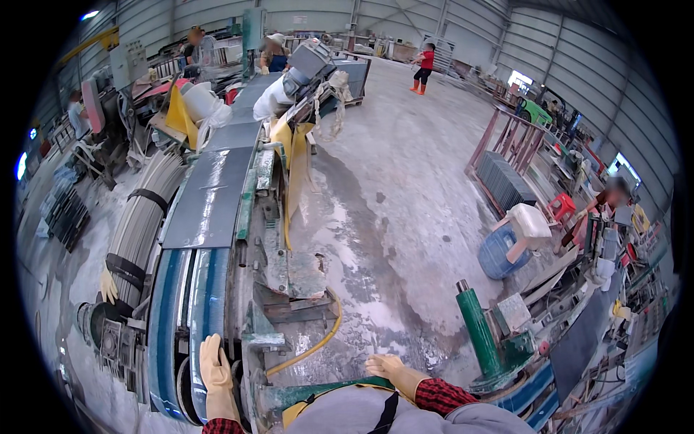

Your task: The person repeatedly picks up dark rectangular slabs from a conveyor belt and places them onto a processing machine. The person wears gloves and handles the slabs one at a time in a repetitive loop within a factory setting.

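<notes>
My left hand (215,364), in a cream rubber glove, lies over the inner edge of the near conveyor end, its fingers stretched forward and nothing in them. Two blue conveyor belts (210,296) run under and beside it around black rollers. A wet grey slab (206,189) lies on the belts ahead, beyond my fingertips. To the right, my right hand (394,370), gloved alike, rests with its fingers extended by a green metal beam (325,390) at my waist. It holds nothing that I can see.
A yellow hose (322,341) curves beside the machine. Rightward stand a green post (477,329), a blue barrel (499,253) and a rack of slabs (506,181). Left lies a cable bundle (148,210). A person in red (425,64) stands far off; other people are around the hall.
</notes>
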